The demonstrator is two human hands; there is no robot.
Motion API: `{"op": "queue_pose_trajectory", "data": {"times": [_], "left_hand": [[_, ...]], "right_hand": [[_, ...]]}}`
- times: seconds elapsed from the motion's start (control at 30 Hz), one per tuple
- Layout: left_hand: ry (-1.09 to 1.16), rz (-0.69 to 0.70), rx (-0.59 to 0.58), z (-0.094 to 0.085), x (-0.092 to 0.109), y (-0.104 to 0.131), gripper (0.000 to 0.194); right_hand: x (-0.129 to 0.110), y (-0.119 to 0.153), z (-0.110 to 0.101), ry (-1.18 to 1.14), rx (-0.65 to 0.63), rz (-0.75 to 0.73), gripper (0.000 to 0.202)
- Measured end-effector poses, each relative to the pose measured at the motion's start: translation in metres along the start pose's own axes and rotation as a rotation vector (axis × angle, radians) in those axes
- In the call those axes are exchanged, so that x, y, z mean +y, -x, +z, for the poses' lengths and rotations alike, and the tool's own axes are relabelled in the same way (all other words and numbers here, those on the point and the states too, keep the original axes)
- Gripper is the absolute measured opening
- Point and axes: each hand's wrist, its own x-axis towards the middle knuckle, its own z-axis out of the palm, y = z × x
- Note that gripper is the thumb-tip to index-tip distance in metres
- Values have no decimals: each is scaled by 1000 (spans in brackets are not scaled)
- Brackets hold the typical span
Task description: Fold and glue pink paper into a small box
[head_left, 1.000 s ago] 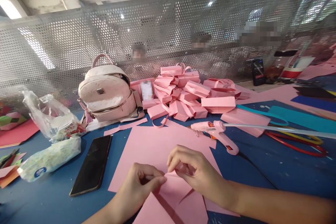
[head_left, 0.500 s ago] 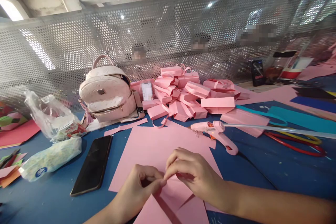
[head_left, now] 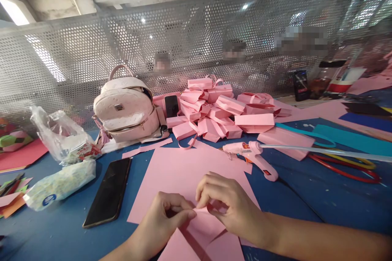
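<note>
My left hand [head_left: 170,216] pinches the upper edge of a folded piece of pink paper [head_left: 206,226] between thumb and fingers. Just beside it, my right hand [head_left: 225,204] is closed on the same edge, fingers bent and thumb underneath. The folded paper has raised flaps, and its lower part runs out of the bottom of the view. Beneath both hands lies a large flat pink sheet [head_left: 171,167]. A pink glue gun [head_left: 255,157] with a long clear glue stick rests on its side to the right of that sheet.
Behind stand a pale pink backpack [head_left: 125,108] and a heap of folded pink paper pieces [head_left: 214,110]. To the left lie a black phone [head_left: 107,191], a tissue pack [head_left: 61,181] and a plastic bag [head_left: 61,134]. The glue gun's cord [head_left: 300,200] trails right.
My right hand has shifted slightly right along the paper's edge, opening a small gap from my left fingertips. The small phone screen beside the backpack has gone dark.
</note>
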Motion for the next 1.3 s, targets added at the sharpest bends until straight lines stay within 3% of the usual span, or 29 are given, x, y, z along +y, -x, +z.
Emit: {"op": "queue_pose_trajectory", "data": {"times": [0.33, 0.6, 1.03, 1.17, 1.3], "left_hand": [[80, 46, 113, -8, -11, 1, 48], [113, 50, 145, -9, -13, 0, 49], [86, 41, 265, 1, 3, 9, 19], [58, 24, 302, -1, 3, 9, 17], [29, 45, 307, -2, 2, 7, 18]], "right_hand": [[1, -2, -6, -68, -30, -14, 17], [1, -2, -6, -167, -39, 146, 10], [-2, -4, -8, -161, -140, 266, 8], [-5, -9, -7, -185, -171, 428, 16], [-6, -13, -7, -256, -228, 565, 7]]}}
